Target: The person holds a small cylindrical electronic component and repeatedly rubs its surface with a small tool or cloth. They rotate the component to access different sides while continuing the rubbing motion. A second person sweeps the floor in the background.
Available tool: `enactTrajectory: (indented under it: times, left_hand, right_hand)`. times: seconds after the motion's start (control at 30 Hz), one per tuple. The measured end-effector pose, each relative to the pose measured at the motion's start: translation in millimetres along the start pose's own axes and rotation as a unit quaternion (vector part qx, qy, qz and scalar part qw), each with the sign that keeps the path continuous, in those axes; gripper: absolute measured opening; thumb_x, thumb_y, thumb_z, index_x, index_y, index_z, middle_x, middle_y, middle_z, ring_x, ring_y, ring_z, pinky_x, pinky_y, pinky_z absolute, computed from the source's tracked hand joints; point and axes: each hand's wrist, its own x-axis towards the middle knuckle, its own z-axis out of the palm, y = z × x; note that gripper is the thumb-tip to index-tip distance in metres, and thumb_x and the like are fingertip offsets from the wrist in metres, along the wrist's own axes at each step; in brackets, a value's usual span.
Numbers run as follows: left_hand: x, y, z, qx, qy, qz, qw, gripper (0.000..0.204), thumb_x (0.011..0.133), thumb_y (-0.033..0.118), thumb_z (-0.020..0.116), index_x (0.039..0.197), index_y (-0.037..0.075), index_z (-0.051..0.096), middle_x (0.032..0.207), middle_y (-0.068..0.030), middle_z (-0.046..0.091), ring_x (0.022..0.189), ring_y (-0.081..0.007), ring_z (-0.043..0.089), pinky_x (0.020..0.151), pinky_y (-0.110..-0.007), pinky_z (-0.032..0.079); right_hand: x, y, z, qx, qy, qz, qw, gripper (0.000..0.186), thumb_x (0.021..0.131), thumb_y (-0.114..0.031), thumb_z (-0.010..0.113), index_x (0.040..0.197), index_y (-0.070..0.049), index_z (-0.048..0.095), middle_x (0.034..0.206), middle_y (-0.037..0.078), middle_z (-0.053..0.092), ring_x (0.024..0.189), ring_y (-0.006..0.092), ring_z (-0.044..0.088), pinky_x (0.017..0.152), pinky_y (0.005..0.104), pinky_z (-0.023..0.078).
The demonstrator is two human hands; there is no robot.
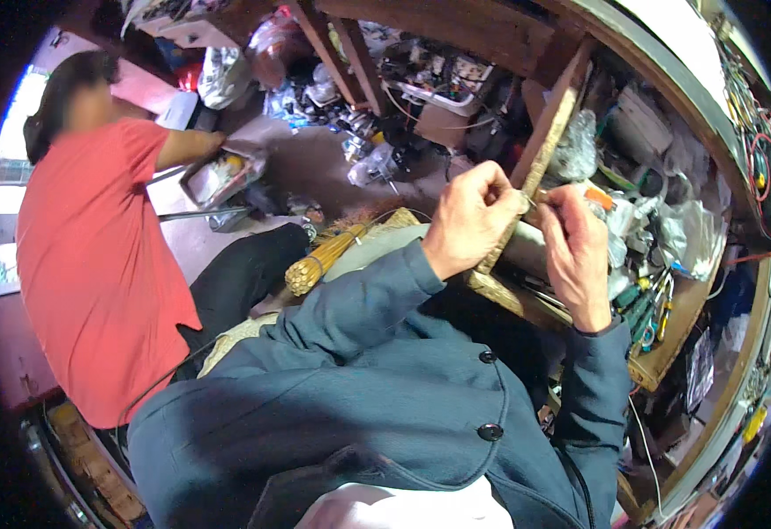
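Note:
My left hand [474, 220] is raised over the open wooden drawer's left edge, thumb and fingertips pinched together. Close to its right, my right hand [575, 251] is also closed in a pinch, its fingertips turned toward the left ones. Something small and thin seems to lie between the two pinches, too fine to name. Just below and behind the hands runs the worn rim of the wooden drawer [502, 294]. Within it, screwdrivers and pliers with coloured handles [646, 309] lie near my right wrist, beside crumpled clear plastic bags [681, 229].
A tied bundle of thin sticks [315, 266] lies left of my left forearm. Farther left, a person in a red shirt [103, 264] reaches toward a box of items [222, 176]. Loose parts and bags [372, 163] litter the floor ahead. Tangled cables [760, 159] hang along the right.

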Motion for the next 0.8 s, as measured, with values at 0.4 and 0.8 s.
enactTrajectory:
  times: [0.4, 0.8]
  left_hand:
    - [-1.8, 4.6, -1.3, 0.029, 0.023, 0.026, 0.999, 0.018, 0.092, 0.014, 0.066, 0.084, 0.000, 0.059, 0.072, -0.0014, 0.060, 0.067, -0.0055, 0.051, 0.058, -0.027, 0.043]
    - [-0.9, 5.4, -2.7, 0.039, 0.025, 0.020, 0.999, 0.021, 0.091, 0.017, 0.067, 0.083, -0.001, 0.060, 0.071, -0.0061, 0.062, 0.068, -0.0091, 0.055, 0.060, -0.032, 0.047]
  right_hand:
    - [1.3, -4.6, 1.5, -0.014, 0.000, -0.001, 1.000, 0.006, 0.095, -0.006, 0.062, 0.096, -0.001, 0.059, 0.064, 0.009, 0.051, 0.056, 0.0169, 0.047, 0.055, 0.0330, 0.040]
    - [1.3, -2.6, 0.4, -0.034, -0.011, -0.017, 0.999, 0.007, 0.096, -0.006, 0.061, 0.098, 0.000, 0.057, 0.074, 0.016, 0.062, 0.064, 0.0263, 0.060, 0.060, 0.0366, 0.047]
